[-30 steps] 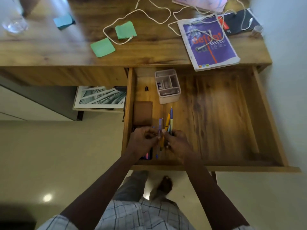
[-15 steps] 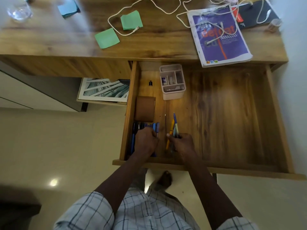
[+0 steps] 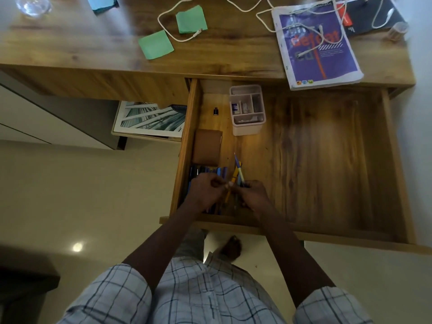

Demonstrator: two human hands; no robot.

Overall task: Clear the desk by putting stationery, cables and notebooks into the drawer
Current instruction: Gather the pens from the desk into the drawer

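Note:
The wooden drawer (image 3: 327,164) stands pulled out under the desk (image 3: 70,50). Both hands are inside its front left corner. My right hand (image 3: 253,195) grips a few pens (image 3: 239,170), yellow and blue, that point away from me. My left hand (image 3: 205,190) pinches the yellow pen's lower part, over a row of blue and dark pens (image 3: 210,170) lying along the left wall. On the desk lie a purple notebook (image 3: 318,45), a dark notebook (image 3: 371,15), white cables (image 3: 247,8), two green sticky pads (image 3: 155,44) and a blue pad (image 3: 101,2).
In the drawer are a white compartment organizer (image 3: 247,108), a brown box (image 3: 207,149) and a small black adapter (image 3: 215,111). A glass (image 3: 34,5) stands at the desk's far left, a small jar (image 3: 398,31) at its right edge. A picture frame (image 3: 152,119) lies under the desk.
My left hand has come off the row of pens at the left wall and moved right to meet my right hand on the held pens. The view shifted slightly.

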